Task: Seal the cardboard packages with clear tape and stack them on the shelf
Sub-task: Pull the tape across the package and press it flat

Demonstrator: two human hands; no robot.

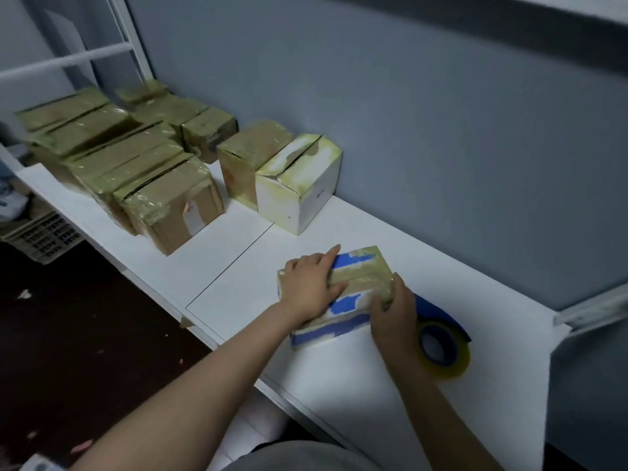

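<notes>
White shelf board point(390, 385), head view. Its front edge runs from far left to near right, with a thin seam point(231, 263) crossing it. Bare board lies between the seam and the hands, and more lies near right.

- Package point(360, 277): blue-and-white carton banded in yellowish clear tape, flat on the board, right of the seam. Its long axis runs left to right, with the right end angled slightly toward the grey-blue wall point(407, 130). The near left corner sits close to the front edge.
- Left hand point(309, 287): laid flat on the carton's top, fingers straight, index pointing away.
- Right hand point(394, 314): fingers curled round the carton's right end, gripping it.
- Tape roll point(445, 348): on edge, blue core, just right of the right wrist.
- White box point(299, 185) and brown box point(251, 158): touching, taped, near the wall, well apart from the carton.
- Stack of taped brown boxes point(129, 164): crowds the left end. The nearest box has a white label point(192, 215), with writing too blurred to read.
- Small mark on the white box's side is illegible.
</notes>
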